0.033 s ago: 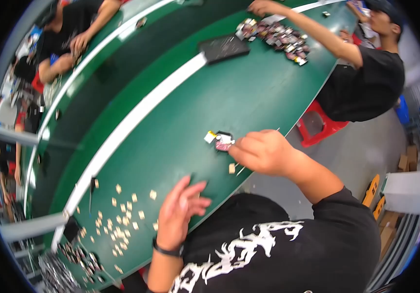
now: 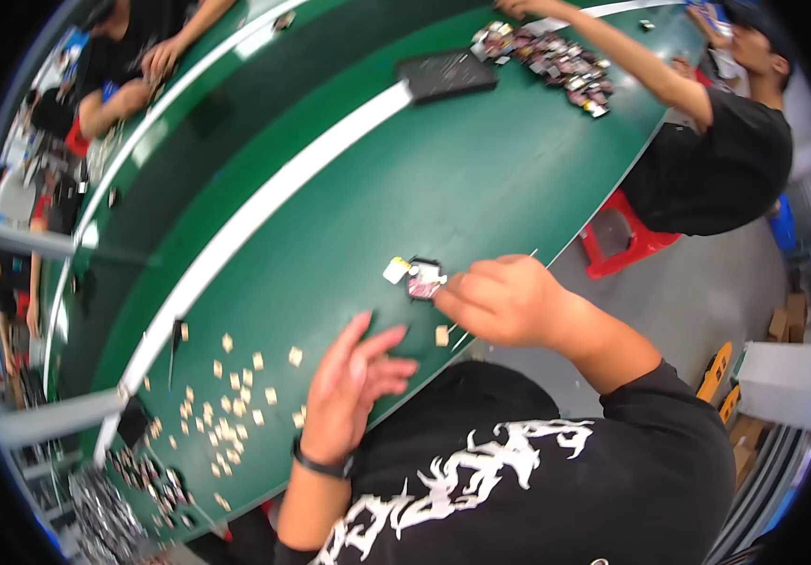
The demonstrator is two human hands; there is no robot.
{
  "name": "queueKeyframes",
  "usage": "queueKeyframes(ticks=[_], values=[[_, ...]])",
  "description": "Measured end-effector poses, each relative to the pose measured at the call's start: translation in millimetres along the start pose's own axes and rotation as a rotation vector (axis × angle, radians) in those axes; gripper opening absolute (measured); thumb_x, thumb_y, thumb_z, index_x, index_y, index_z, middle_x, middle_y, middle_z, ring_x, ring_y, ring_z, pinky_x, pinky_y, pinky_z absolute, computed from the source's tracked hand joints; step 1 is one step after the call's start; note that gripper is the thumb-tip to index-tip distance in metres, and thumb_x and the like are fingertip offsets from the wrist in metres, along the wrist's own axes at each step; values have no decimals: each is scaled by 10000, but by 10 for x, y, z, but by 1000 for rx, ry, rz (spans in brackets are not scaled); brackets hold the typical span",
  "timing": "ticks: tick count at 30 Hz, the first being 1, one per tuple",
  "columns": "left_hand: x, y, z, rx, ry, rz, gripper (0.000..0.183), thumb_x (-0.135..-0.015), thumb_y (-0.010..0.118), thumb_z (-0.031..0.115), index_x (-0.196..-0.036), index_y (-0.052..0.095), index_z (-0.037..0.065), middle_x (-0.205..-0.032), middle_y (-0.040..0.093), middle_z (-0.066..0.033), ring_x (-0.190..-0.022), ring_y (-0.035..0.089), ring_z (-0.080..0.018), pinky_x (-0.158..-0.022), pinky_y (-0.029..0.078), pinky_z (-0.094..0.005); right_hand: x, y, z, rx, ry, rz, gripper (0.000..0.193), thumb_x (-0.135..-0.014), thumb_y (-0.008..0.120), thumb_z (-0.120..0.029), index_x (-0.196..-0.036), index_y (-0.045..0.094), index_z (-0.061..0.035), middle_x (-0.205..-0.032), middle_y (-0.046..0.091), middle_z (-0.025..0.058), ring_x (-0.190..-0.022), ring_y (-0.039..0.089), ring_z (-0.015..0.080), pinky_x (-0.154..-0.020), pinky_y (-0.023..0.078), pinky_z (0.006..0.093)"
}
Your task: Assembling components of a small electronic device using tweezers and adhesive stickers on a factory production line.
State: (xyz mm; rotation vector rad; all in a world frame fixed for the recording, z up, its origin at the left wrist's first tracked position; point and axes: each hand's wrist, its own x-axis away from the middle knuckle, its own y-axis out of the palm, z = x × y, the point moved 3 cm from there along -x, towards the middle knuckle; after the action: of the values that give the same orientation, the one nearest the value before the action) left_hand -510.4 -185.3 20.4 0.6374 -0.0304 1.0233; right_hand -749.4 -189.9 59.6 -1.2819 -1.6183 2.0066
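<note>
On the green table before me lies a small dark-framed part (image 2: 423,280) with white and pinkish surfaces. A small white and yellow tab (image 2: 396,270) sticks out at its left. My right hand (image 2: 504,299) is closed in a pinch against the part's right edge; the fingertips hide what is between them. My left hand (image 2: 347,395) hovers to the lower left, fingers spread and holding nothing. One small tan square (image 2: 441,335) lies just below the part. Beside my right hand a thin white stick (image 2: 459,339) shows near the table edge.
Several tan squares (image 2: 227,428) are scattered at the left. Dark parts (image 2: 149,480) lie beyond them. A black tray (image 2: 448,75) and a heap of small parts (image 2: 556,66) occupy the far side. A co-worker's arm (image 2: 646,71) reaches over the table; a red stool (image 2: 627,240) stands right.
My left hand has risen slightly toward the small part. My right hand stays at the part's edge. The view has shifted a little.
</note>
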Motion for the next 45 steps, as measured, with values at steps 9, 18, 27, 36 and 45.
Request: queueKeyframes(ticks=[9, 18, 27, 36, 45], values=[[0, -308, -38, 204, 163, 294, 452, -1014, 559, 35, -1444, 433, -21, -1250, 657, -205, -963, 697, -202, -822, 582, -298, -397, 233, -414, -601, 365, 10, 217, -868, 682, -133, -1058, 662, -30, -953, 661, 93, -729, 627, 301, -658, 537, 386], [176, -418, -90, -175, 309, 510, 422, -980, 616, -17, -1390, 516, -10, -1104, 684, -107, -881, 665, -119, -747, 547, -243, -450, 502, -494, -600, 509, -259, 404, -919, 728, -308, -675, 549, -41, -632, 583, 122, -572, 596, 330, -510, 443, 424], [154, -453, -180, -298, 386, 554, 416, -981, 605, -21, -1387, 515, -21, -1112, 701, -125, -847, 659, -105, -663, 512, -211, -479, 561, -533, -702, 604, -263, 371, -851, 822, -224, -694, 550, -26, -583, 523, 87, -501, 478, 223, -479, 376, 339], [156, -411, -190, -318, 367, 566, 408, -984, 599, -29, -1383, 514, -30, -1061, 690, -116, -787, 686, -130, -586, 506, -209, -501, 604, -641, -852, 414, -84, 58, -894, 687, 6, -909, 632, 16, -822, 636, 132, -690, 639, 283, -602, 497, 356], [137, -382, -184, -416, 333, 546, 363, -980, 611, -21, -1341, 579, -35, -1061, 690, -112, -780, 680, -126, -647, 536, -232, -493, 744, -692, -718, 400, -168, 97, -860, 712, 3, -949, 675, 2, -816, 655, 128, -683, 635, 303, -591, 494, 382]])
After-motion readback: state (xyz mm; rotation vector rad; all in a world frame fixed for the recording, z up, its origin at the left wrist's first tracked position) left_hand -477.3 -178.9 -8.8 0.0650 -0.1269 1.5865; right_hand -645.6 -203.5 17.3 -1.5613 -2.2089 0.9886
